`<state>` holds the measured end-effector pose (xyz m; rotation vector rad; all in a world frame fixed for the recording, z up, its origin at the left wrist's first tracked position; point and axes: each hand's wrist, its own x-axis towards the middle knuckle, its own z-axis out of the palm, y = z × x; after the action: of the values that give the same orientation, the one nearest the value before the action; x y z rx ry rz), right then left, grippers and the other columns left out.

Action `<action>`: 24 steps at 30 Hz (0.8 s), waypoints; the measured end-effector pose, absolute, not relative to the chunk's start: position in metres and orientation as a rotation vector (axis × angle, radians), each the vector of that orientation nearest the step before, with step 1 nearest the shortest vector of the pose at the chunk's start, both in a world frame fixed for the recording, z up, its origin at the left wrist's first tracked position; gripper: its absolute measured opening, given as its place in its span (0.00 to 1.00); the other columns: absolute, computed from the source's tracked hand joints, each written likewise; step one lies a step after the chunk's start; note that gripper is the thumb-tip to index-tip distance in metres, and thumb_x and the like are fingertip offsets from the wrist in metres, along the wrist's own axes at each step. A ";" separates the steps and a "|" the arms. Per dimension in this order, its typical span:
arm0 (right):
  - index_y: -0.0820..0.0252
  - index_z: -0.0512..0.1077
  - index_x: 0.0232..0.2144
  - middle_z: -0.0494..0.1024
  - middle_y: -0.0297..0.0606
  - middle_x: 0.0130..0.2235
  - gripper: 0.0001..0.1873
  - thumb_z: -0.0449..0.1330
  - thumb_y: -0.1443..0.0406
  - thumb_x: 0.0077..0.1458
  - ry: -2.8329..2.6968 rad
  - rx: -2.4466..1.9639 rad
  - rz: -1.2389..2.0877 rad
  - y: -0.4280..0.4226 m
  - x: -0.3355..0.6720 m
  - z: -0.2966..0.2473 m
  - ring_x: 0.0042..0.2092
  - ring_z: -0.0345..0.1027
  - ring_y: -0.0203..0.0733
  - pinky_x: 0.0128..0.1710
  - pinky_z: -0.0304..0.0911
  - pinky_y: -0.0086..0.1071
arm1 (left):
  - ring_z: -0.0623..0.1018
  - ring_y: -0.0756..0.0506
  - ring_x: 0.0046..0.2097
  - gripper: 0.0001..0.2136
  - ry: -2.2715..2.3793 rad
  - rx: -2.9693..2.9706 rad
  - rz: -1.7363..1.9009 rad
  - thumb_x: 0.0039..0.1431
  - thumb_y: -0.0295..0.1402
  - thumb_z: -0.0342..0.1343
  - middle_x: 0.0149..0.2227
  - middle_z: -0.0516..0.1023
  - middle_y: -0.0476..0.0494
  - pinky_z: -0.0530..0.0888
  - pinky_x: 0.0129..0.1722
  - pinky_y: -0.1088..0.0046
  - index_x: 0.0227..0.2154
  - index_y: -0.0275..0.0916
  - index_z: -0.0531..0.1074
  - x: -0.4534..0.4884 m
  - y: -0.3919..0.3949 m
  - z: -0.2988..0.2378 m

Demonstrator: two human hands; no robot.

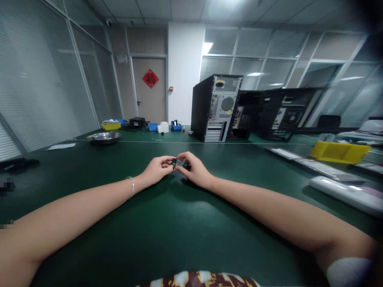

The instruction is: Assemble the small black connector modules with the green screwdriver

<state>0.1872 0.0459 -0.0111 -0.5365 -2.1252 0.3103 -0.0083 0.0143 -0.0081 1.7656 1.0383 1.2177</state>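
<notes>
Both hands meet over the middle of the green table (191, 223). Between the fingertips of my left hand (159, 169) is a small black-and-green piece (174, 163), perhaps a little circuit board; its exact kind is too small to tell. My right hand (196, 170) is closed around a small dark part (186, 166), mostly hidden by the fingers. A thin pale bit shows between the two parts, and I cannot tell whether it joins them. A silvery bracelet (132, 187) circles my left wrist.
Computer towers (217, 107) stand at the back right. A metal bowl (105, 138), a yellow tray (111, 126) and blue bins (176, 126) sit toward the back left. On the right lie a yellow bin (340, 152), long flat panels (311, 165) and a white long object (344, 193).
</notes>
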 end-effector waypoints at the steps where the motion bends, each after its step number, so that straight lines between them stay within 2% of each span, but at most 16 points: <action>1: 0.58 0.69 0.43 0.74 0.39 0.40 0.10 0.60 0.65 0.58 -2.125 -0.534 0.314 0.046 0.187 -0.011 0.42 0.69 0.43 0.42 0.65 0.35 | 0.82 0.40 0.45 0.18 1.029 1.759 1.216 0.52 0.30 0.63 0.43 0.82 0.36 0.74 0.52 0.59 0.47 0.32 0.74 -0.008 0.014 -0.008; 7: 0.57 0.69 0.41 0.75 0.38 0.40 0.08 0.58 0.62 0.59 -2.079 -0.679 0.312 0.050 0.186 -0.014 0.42 0.69 0.42 0.42 0.64 0.36 | 0.82 0.44 0.38 0.20 1.013 1.611 1.246 0.55 0.34 0.63 0.36 0.82 0.42 0.76 0.41 0.64 0.50 0.36 0.69 -0.007 0.013 -0.008; 13: 0.56 0.71 0.38 0.76 0.36 0.39 0.09 0.52 0.62 0.65 -2.101 -0.802 0.282 0.047 0.187 -0.011 0.41 0.70 0.41 0.42 0.63 0.33 | 0.81 0.45 0.37 0.15 1.059 1.620 1.311 0.56 0.38 0.62 0.42 0.81 0.40 0.75 0.40 0.67 0.44 0.36 0.75 -0.009 0.013 -0.005; 16: 0.55 0.73 0.38 0.78 0.36 0.39 0.08 0.52 0.64 0.64 -2.173 -0.827 0.247 0.043 0.187 -0.008 0.40 0.70 0.41 0.41 0.62 0.32 | 0.81 0.45 0.37 0.15 1.103 1.656 1.366 0.57 0.38 0.61 0.40 0.81 0.41 0.75 0.39 0.68 0.44 0.36 0.76 -0.010 0.013 -0.002; 18: 0.55 0.73 0.38 0.79 0.36 0.39 0.08 0.53 0.65 0.63 -2.218 -0.856 0.222 0.042 0.187 -0.007 0.41 0.71 0.41 0.40 0.61 0.31 | 0.81 0.44 0.37 0.15 1.132 1.686 1.381 0.58 0.39 0.60 0.39 0.81 0.41 0.75 0.39 0.67 0.44 0.35 0.76 -0.010 0.012 -0.001; 21: 0.55 0.75 0.38 0.80 0.36 0.40 0.08 0.54 0.65 0.63 -2.258 -0.877 0.201 0.041 0.186 -0.007 0.41 0.72 0.41 0.39 0.61 0.31 | 0.81 0.44 0.39 0.16 1.138 1.735 1.365 0.59 0.39 0.58 0.42 0.81 0.39 0.75 0.43 0.65 0.46 0.35 0.77 -0.010 0.012 -0.001; 24: 0.55 0.75 0.37 0.80 0.37 0.40 0.08 0.55 0.65 0.63 -2.279 -0.848 0.202 0.042 0.186 -0.007 0.42 0.72 0.42 0.40 0.62 0.31 | 0.80 0.42 0.44 0.18 1.100 1.796 1.343 0.55 0.37 0.62 0.46 0.81 0.37 0.74 0.49 0.62 0.47 0.35 0.76 -0.010 0.012 -0.002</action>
<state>0.1859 0.0416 -0.0075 -0.8480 -2.2792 0.2023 -0.0099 0.0125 -0.0021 1.7956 1.1001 1.3433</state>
